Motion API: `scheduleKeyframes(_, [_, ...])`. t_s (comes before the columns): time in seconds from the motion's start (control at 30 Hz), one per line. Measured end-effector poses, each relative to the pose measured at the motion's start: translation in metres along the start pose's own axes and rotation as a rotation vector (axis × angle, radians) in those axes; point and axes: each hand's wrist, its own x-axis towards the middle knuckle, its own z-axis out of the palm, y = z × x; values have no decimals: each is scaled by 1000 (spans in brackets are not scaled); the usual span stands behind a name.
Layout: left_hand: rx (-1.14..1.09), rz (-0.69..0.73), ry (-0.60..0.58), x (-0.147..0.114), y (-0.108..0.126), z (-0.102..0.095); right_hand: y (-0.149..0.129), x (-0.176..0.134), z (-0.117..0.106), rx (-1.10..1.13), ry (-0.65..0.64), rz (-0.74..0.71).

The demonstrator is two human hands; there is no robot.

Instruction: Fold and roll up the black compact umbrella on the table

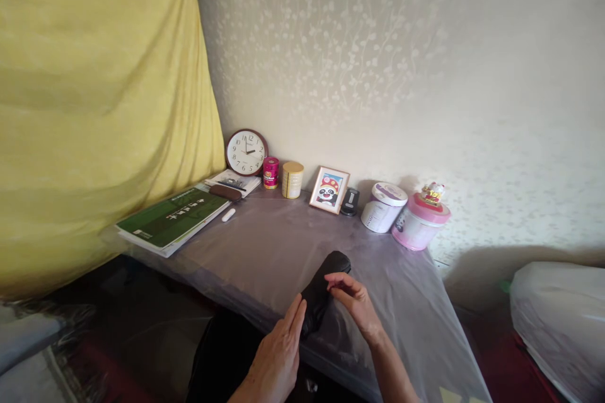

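Note:
A long, black, soft bundle [323,283], which looks like a folded umbrella, lies slanted near the front edge of the table. Along its left side, my left hand [283,349] rests with fingers stretched out and touching it; the thumb is hidden. Over the bundle's right side, the thumb and fingertips of my right hand [353,302] come together in a pinch. A small reddish spot shows between those fingertips, too small to name. The bundle's near end is partly covered by my left hand.
Along the wall stand a clock [246,152], a pink can [271,173], a yellow can [292,180], a framed panda picture [329,190], a black object [350,201] and two tubs [384,209]. A green book [174,217] lies left on the plastic-covered table [265,245].

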Motion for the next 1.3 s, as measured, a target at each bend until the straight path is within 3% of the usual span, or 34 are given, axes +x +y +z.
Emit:
scheduleKeyframes(0.1, [-11,7,4,1,-2,2,-1,-11,-21,16,40,66])
scheduleKeyframes(0.23, [-122,-21,11,2,-3,-1,21,-14,-44,89,288,135])
scheduleKeyframes(0.33, [-328,-60,45,4,-6,-10,42,-14,-51,107,434,149])
scheduleKeyframes(0.5, [-752,-403,-93,9,-19,-22,67,-16,-55,75,466,152])
scheduleKeyframes(0.57, [-665,-382,21,7,-25,-25,73,-16,-55,59,454,148])
scheduleKeyframes(0.67, [-293,-227,215,3,-31,-29,78,-17,-54,38,448,149])
scheduleKeyframes(0.8, [26,-137,140,2,-31,-32,78,-17,-51,17,445,140])
scheduleKeyframes(0.97, [61,-145,44,18,-41,-29,80,-18,-50,14,439,134])
scheduleKeyframes(1.03, [-65,-139,55,24,-45,-34,81,-19,-50,19,431,136])
scheduleKeyframes(1.13, [-471,-179,35,26,-45,-46,81,-20,-50,30,426,106])
scheduleKeyframes(1.23, [-918,-275,-64,23,-41,-55,77,-22,-49,27,428,100])
scheduleKeyframes(1.3, [-1033,-260,-127,21,-38,-56,72,-24,-47,19,418,99])
